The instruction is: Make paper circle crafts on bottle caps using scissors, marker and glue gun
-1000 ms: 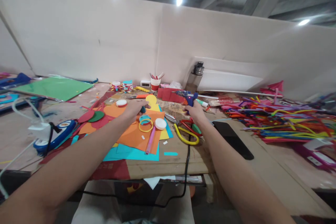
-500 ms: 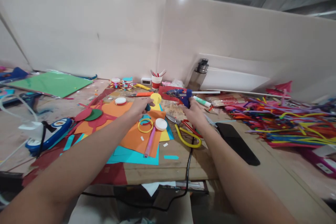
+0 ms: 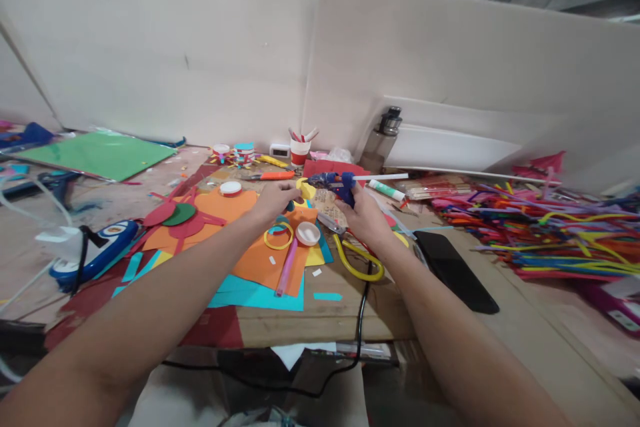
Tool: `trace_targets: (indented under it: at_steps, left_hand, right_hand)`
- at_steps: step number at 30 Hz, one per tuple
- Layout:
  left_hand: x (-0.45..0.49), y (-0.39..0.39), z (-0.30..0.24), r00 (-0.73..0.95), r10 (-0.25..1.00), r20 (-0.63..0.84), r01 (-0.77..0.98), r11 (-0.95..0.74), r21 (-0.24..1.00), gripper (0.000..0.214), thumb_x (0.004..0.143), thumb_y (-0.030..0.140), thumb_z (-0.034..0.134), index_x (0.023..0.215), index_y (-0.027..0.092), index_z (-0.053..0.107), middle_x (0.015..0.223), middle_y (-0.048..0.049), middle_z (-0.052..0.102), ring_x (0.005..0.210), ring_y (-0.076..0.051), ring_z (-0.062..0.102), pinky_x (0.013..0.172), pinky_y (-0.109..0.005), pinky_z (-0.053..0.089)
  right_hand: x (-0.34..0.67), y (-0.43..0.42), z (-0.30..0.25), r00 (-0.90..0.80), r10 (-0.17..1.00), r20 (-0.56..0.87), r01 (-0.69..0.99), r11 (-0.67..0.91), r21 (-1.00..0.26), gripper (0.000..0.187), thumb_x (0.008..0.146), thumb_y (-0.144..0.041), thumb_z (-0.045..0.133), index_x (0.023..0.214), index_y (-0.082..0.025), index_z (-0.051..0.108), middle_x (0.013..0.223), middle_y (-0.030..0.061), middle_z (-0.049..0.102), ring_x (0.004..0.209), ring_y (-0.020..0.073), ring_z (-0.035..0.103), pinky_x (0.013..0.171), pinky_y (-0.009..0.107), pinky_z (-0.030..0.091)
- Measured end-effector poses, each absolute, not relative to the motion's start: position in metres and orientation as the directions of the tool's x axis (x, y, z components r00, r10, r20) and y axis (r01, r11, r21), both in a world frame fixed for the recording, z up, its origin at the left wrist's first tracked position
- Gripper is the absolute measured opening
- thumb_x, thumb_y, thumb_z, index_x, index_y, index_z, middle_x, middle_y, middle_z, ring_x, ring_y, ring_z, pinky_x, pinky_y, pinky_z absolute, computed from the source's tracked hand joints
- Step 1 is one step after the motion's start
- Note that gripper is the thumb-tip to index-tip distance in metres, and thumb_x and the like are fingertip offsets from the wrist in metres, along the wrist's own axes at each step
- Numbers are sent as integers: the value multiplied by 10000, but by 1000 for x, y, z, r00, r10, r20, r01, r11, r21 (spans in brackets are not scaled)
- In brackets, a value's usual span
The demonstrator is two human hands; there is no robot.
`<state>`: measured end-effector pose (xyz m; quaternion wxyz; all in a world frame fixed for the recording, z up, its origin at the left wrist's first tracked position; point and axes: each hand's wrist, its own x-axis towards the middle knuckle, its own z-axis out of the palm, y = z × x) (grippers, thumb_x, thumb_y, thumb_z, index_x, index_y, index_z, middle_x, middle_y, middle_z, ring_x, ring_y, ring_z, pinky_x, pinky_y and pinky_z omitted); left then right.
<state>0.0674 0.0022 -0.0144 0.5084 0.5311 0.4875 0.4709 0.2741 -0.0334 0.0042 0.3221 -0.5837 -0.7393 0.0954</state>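
My right hand (image 3: 364, 212) is wrapped around the handle of a blue glue gun (image 3: 345, 188). A white glue stick (image 3: 385, 177) juts out of its back end, and its nozzle points left. The fingers of my left hand (image 3: 280, 201) are pinched on a small yellow paper piece (image 3: 306, 190). The glue gun's tip is at this piece; whether they touch I cannot tell. Below my left hand lie orange paper sheets (image 3: 263, 260), a yellow ring (image 3: 278, 236), a white lid (image 3: 308, 233) and a pink pen (image 3: 287, 270). Scissors with yellow and red handles (image 3: 350, 270) lie below my right hand.
A black phone (image 3: 455, 270) lies right of my forearm, with many pipe cleaners (image 3: 550, 233) beyond. Red paper shapes (image 3: 193, 227) and a blue power strip (image 3: 95, 260) are on the left. A grey bottle (image 3: 383, 143) and a cup of pens (image 3: 300, 150) stand by the wall.
My left hand has moved slightly right with the yellow piece, and the glue gun has shifted a little left. The piece and the nozzle are now close together.
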Motion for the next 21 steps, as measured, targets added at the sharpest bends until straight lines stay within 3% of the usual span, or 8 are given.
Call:
trace_targets:
  at_steps: [12,17,21]
  left_hand:
    - [59,0,-8,-5,997,71,72,-70,995,185,674,319,652,677,134,647,680,-48,674,470,-67,439,450,-215,278]
    - [63,2,-13,70,995,75,104,-82,991,159,675,306,645,702,151,663,726,-48,695,491,-78,481,458,-215,304]
    - [62,1,-11,46,995,88,115,-93,989,157,666,306,646,659,149,660,644,-33,651,489,-78,475,461,-214,296]
  right_hand:
    - [272,-37,8,-133,929,344,849,286,-445,422,893,-296,547,1297,-173,535,1061,131,720,954,278,659,852,364,493]
    - [274,-36,8,-113,921,372,800,306,-517,380,904,-298,529,1271,-202,553,1107,104,717,993,263,659,889,357,493]
    - [277,-34,8,-75,920,385,770,299,-563,380,899,-277,531,1268,-192,558,1124,96,716,1028,260,649,919,357,487]
